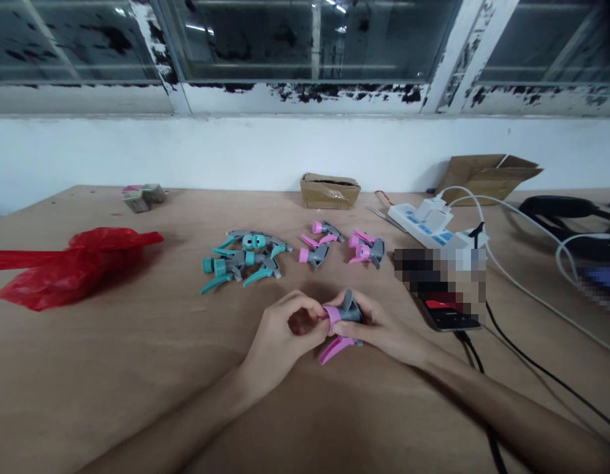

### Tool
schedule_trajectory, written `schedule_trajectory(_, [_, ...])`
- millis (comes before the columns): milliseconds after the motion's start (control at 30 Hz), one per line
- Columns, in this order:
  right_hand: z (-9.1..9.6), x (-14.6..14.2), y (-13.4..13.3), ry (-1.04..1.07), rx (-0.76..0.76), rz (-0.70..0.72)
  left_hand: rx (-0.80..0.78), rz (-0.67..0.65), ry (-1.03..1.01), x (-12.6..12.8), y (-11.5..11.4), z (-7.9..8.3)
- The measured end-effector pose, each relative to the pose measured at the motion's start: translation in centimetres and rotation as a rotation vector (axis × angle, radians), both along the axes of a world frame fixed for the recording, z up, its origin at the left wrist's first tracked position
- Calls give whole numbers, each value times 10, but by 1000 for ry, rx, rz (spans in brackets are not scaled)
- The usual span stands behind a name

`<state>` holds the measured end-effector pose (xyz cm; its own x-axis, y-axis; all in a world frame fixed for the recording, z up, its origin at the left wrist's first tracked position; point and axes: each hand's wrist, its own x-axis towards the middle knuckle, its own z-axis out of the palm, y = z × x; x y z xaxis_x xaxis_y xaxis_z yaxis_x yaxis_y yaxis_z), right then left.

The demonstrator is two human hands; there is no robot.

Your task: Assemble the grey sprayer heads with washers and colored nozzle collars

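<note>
A pink and grey trigger spray head [352, 311] is held between both hands over the front middle of the table. My right hand [379, 326] is closed around its grey body. My left hand [288, 329] pinches the pink collar at the nozzle end between thumb and fingertips. The pink trigger lever points down toward the lower left. Beyond my hands lie several more pink and grey spray heads [315, 256]. To their left is a cluster of teal and grey spray heads [228, 266], some overlapping.
A red plastic bag [82, 263] lies at the left, with small blocks [141, 196] behind it. By the wall stand a cardboard box [329, 192] and an opened carton [487, 178]. On the right are a white power strip [418, 222], cables, and a phone [450, 313].
</note>
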<state>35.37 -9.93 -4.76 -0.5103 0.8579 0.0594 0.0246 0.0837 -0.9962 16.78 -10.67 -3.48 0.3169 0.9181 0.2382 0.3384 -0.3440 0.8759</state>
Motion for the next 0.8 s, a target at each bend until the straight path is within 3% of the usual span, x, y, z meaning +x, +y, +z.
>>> schedule_trajectory(133, [2, 0, 0, 23, -38, 7, -38, -7, -16, -1, 2, 0])
schedule_trajectory(433, [-8, 8, 6, 114, -128, 84, 178, -23, 8, -2, -4, 9])
schedule_trajectory(800, [-9, 4, 6, 184, -203, 88, 294, -41, 119, -3, -5, 7])
